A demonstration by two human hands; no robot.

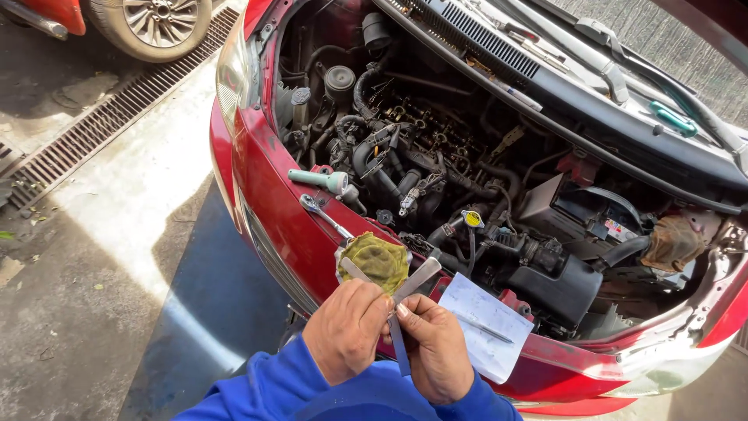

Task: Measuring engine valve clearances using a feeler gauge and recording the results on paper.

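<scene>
Both my hands hold a fanned set of thin metal gauge blades (413, 281) in front of a red car's open engine bay (436, 156). My left hand (344, 331) grips the pivot end, with one blade sticking out to the upper left. My right hand (435, 349) pinches the blades from the right, while one blade hangs down between the hands. Both sleeves are blue. Just beyond the hands, a yellow-green rag (377, 259) lies on the car's front panel.
A sheet of paper (485, 327) with a pen (486, 330) lies on the front panel at right. A wrench (322, 215) and a pale green-handled tool (319, 180) rest further left. A drain grate (101, 117) and another car's wheel (149, 25) are at upper left.
</scene>
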